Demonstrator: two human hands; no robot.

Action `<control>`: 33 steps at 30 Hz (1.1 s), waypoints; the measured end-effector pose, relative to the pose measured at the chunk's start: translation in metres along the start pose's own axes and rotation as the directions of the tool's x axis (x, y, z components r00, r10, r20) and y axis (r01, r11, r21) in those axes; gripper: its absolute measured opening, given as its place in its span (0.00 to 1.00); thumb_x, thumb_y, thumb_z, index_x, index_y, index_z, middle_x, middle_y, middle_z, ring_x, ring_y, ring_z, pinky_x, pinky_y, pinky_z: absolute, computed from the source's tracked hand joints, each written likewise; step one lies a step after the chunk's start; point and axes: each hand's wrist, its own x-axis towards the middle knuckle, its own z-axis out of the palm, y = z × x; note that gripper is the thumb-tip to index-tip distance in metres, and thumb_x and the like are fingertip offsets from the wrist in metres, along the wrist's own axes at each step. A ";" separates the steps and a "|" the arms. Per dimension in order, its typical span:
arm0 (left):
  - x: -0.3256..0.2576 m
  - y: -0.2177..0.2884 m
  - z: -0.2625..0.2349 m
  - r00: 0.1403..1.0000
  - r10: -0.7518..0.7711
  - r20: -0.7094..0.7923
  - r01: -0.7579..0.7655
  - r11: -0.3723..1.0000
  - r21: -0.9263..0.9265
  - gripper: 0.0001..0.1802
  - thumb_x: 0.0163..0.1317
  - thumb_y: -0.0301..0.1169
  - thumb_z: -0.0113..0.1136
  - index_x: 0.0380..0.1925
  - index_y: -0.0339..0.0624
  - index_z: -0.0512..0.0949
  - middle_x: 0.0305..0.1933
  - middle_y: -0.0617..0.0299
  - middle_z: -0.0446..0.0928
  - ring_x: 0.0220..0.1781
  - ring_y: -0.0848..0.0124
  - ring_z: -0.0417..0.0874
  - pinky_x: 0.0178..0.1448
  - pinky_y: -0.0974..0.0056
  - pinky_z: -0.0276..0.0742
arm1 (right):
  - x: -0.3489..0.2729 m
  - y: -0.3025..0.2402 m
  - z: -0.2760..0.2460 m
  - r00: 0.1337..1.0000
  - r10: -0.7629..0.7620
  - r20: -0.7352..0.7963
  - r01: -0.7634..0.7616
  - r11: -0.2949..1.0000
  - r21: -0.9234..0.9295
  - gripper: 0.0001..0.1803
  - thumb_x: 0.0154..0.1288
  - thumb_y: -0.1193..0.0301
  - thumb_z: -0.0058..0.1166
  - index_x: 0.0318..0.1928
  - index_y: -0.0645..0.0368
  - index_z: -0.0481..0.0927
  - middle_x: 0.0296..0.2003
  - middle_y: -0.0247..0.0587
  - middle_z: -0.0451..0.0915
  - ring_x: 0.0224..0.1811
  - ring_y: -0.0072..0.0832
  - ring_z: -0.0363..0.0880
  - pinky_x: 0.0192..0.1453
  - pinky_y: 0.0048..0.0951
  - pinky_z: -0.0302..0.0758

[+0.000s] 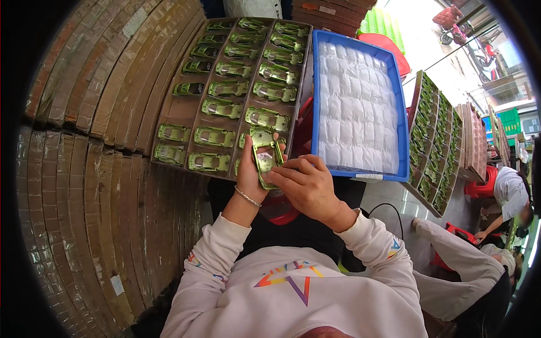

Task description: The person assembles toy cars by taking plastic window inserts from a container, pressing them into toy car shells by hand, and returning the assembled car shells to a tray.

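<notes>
A light-green toy car body shell (261, 138) is held in front of me, with its hollow inside turned up. My left hand (248, 179) is closed around it from the left and below. My right hand (311, 188) reaches in from the right, its bent fingertips pressed onto the shell's near end. Whether those fingertips pinch some small part cannot be seen. Just beyond my hands lies a brown divided tray (179, 111) with rows of similar green car shells (227, 88). Several in its left row, such as one car body (189, 89), carry black on top.
Right of the tray, a blue crate (403, 135) holds rows of white padded packets (355, 107). Stacked brown cardboard trays (84, 197) wall off the left. Farther right stand another tray of green parts (417, 110), a red stool (483, 185) and a seated person (510, 194).
</notes>
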 end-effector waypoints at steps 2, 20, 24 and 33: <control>0.000 -0.003 0.000 1.000 -0.005 0.010 0.005 1.000 -0.007 0.35 0.72 0.58 0.39 0.56 0.35 0.72 0.43 0.52 0.80 0.39 0.64 0.83 0.44 0.61 0.83 | 0.000 0.000 0.002 1.000 -0.004 0.014 0.004 1.000 -0.009 0.15 0.50 0.72 0.62 0.43 0.51 0.83 0.42 0.27 0.84 0.45 0.27 0.78 0.54 0.34 0.70; 0.000 -0.008 0.010 1.000 -0.001 -0.005 0.000 0.996 -0.090 0.32 0.73 0.55 0.38 0.55 0.35 0.71 0.45 0.50 0.80 0.42 0.63 0.82 0.45 0.60 0.83 | -0.001 0.000 0.003 0.999 -0.019 0.032 0.021 0.997 -0.076 0.17 0.47 0.72 0.59 0.42 0.54 0.82 0.42 0.28 0.83 0.45 0.25 0.77 0.53 0.34 0.69; 0.000 -0.007 0.004 0.999 -0.007 0.036 0.009 0.999 -0.051 0.32 0.73 0.55 0.38 0.55 0.35 0.71 0.48 0.53 0.79 0.43 0.64 0.82 0.44 0.61 0.83 | -0.001 0.002 0.003 0.998 -0.055 0.024 0.057 0.997 -0.057 0.18 0.47 0.71 0.59 0.43 0.54 0.82 0.42 0.28 0.83 0.45 0.24 0.77 0.49 0.32 0.70; 0.001 -0.008 0.008 0.999 0.005 -0.050 -0.006 1.000 -0.016 0.32 0.73 0.55 0.40 0.55 0.34 0.71 0.46 0.52 0.79 0.43 0.63 0.83 0.44 0.61 0.84 | -0.005 0.003 0.007 0.999 -0.023 0.034 0.025 0.997 -0.076 0.17 0.49 0.70 0.58 0.44 0.53 0.82 0.43 0.28 0.83 0.45 0.23 0.78 0.49 0.32 0.68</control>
